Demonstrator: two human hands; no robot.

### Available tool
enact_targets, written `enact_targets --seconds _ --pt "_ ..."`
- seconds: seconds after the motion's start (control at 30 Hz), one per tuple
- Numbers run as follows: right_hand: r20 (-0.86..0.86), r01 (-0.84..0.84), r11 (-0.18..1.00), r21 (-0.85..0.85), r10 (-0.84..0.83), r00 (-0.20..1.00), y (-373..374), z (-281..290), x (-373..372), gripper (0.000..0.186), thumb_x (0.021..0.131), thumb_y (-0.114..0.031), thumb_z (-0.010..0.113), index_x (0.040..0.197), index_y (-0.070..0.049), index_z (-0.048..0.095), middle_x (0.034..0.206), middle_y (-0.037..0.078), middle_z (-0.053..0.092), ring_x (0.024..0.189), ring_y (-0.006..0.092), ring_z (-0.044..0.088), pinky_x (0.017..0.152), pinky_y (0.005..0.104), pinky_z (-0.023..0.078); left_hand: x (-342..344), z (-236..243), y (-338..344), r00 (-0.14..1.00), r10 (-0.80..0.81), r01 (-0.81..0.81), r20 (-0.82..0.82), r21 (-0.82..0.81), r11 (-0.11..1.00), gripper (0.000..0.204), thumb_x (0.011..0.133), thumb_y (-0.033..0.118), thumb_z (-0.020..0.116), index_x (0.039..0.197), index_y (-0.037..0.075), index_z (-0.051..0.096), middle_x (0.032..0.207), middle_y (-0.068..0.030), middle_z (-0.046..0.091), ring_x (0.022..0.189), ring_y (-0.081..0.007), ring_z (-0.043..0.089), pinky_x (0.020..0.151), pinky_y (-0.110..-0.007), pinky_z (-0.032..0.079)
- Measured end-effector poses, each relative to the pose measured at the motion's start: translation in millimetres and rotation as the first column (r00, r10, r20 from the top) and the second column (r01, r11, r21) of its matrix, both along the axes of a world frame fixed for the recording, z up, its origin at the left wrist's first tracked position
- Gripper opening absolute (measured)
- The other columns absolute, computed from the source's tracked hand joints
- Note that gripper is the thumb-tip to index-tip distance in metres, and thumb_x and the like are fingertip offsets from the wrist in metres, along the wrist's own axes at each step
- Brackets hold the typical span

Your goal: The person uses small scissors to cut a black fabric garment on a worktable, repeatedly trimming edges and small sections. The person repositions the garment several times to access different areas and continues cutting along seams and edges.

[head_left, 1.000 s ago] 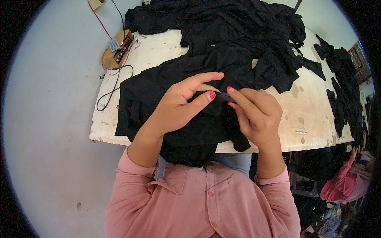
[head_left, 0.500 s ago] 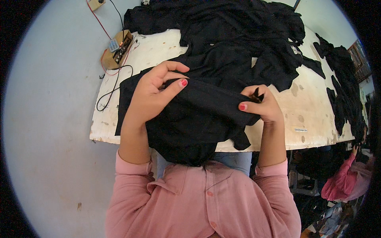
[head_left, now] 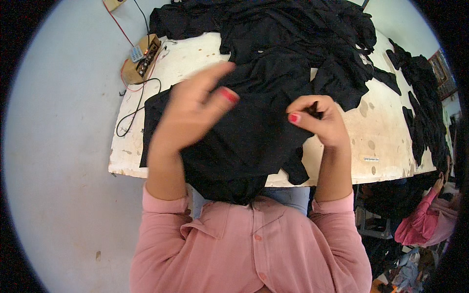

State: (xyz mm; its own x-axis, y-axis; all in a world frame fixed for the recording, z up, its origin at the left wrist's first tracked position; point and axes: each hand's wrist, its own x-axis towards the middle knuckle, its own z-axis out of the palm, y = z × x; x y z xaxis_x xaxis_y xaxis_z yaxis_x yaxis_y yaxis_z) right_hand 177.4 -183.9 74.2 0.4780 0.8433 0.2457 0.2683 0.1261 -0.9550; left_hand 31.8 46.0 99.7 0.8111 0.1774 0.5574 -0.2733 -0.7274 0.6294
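Black fabric (head_left: pixel 244 141) lies in loose layers over the pale worktable (head_left: pixel 371 136) in front of me and hangs over its near edge. My left hand (head_left: pixel 193 110), blurred by motion, is raised over the left part of this fabric with thumb and fingers apart, holding nothing. My right hand (head_left: pixel 315 122) is closed on the upper right edge of the black fabric, gripping it between thumb and fingers; part of the held edge is hidden inside the hand.
More black garments (head_left: pixel 273 24) cover the table's back. A cardboard box of wiring (head_left: pixel 139 68), with cables, sits at the back left beside a pale wall. Further dark cloth pieces (head_left: pixel 420 97) lie at right. A co-worker in pink (head_left: pixel 420 219) is at the lower right.
My hands have moved apart from their earlier place close together, spreading the fabric edge. My left hand has since let go and lifted; my right hand has risen slightly with the cloth.
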Motion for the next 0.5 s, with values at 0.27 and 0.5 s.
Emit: enact_targets --seconds 0.27,0.5 --pt "-0.074 0.085 0.996 0.004 -0.084 0.994 -5 2 8 0.016 0.078 -0.015 0.077 0.084 -0.003 0.070 0.072 -0.006 0.061 0.065 0.0011 0.050 0.058 0.0181 0.038 4 -2 -12 0.907 -0.326 0.181 -0.267 -0.452 0.874 0.027 0.075 0.014 0.079 0.086 0.005 0.057 0.082 0.0046 0.052 0.080 -0.0054 0.046 0.072 -0.021 0.038" --pt "-0.145 0.047 0.986 -0.158 -0.071 0.987 -43 -2 27 0.020 0.074 -0.013 0.079 0.085 -0.002 0.067 0.074 -0.003 0.063 0.063 0.0028 0.053 0.056 0.0177 0.040 -12 -1 23 0.980 -0.185 0.119 -0.075 -0.525 0.843 0.018 0.082 0.017 0.072 0.086 0.005 0.060 0.079 0.0035 0.056 0.078 -0.0052 0.050 0.073 -0.021 0.040"
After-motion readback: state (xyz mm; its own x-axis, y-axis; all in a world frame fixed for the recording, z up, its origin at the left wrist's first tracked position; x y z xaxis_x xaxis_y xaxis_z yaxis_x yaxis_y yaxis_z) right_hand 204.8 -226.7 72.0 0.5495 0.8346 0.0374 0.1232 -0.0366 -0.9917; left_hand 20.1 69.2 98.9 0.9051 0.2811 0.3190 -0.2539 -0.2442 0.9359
